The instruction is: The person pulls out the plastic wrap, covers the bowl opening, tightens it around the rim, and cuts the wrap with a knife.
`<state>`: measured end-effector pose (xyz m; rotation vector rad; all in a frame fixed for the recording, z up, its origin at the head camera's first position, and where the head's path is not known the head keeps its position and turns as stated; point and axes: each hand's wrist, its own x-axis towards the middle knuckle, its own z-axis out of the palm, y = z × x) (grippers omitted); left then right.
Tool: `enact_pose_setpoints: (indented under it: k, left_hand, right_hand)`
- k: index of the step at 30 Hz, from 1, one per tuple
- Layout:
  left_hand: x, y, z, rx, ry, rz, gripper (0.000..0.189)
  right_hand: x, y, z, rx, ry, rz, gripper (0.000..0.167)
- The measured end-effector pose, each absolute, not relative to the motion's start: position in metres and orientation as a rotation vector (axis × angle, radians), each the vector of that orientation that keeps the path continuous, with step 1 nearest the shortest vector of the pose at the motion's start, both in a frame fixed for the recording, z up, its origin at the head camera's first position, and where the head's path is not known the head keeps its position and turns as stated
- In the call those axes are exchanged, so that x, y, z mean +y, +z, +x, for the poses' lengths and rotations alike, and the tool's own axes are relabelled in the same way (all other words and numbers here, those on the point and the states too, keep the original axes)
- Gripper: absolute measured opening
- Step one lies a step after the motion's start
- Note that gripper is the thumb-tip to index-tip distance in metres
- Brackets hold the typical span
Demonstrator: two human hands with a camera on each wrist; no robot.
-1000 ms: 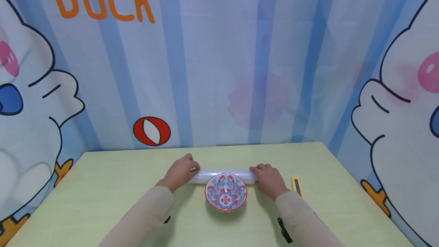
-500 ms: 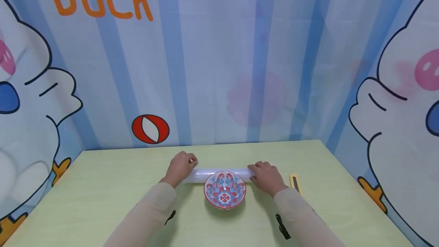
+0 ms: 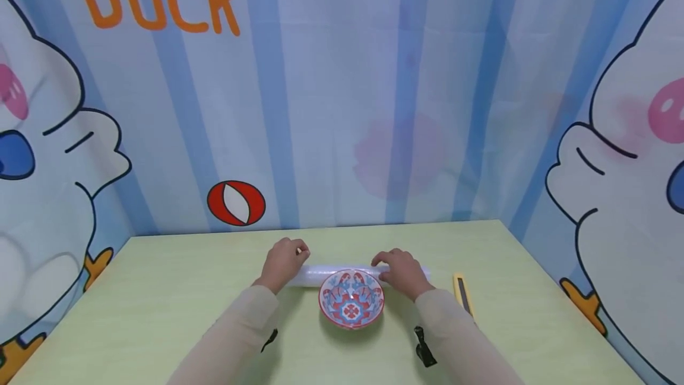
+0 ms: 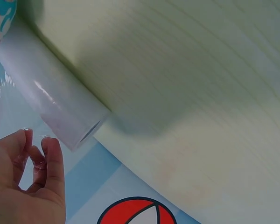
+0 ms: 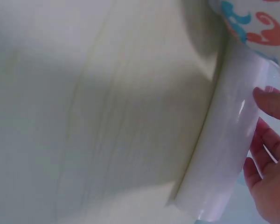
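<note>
- Head view: we find the roll of film (image 3: 312,275) lying crosswise on the pale table (image 3: 160,302), directly behind the patterned bowl (image 3: 351,300).
- Head view: we locate the left hand (image 3: 280,263) at the roll's left end, fingers bent, and the right hand (image 3: 405,273) over its right part, thumb and index finger slightly apart.
- Head view: we note the yellow cutter (image 3: 464,294) beside the right sleeve (image 3: 443,311), partly covered by it. The striped curtain (image 3: 336,76) hangs behind the table.
- Left wrist view: we see the left hand nearly closed, its bent fingers and thumb pinching clear film (image 4: 4,84) just beside the roll's hollow end.
- Right wrist view: we see the right hand half open along the roll's far side, thumb tip against the roll and the other fingers loosely bent. We cannot tell whether it has hold of the film.
- Right wrist view: we observe the bowl's rim overlapping the roll; contact between the two cannot be confirmed.
</note>
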<state>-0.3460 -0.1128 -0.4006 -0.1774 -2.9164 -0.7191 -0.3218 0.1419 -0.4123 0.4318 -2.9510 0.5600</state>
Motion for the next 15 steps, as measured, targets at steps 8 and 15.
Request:
enact_pose_setpoints:
  k: [8,15]
  left_hand:
    - [-0.1115,-0.4006,-0.3419,-2.935,-0.71,-0.177,0.014]
    - [-0.1145,-0.3993,-0.3405,-2.912,-0.681,-0.205,0.012]
  right_hand:
    - [0.1379,-0.4053,-0.3281,-2.987,0.839,0.228,0.005]
    - [0.1402,-0.4042,-0.3308,-2.959,0.694,0.306,0.005]
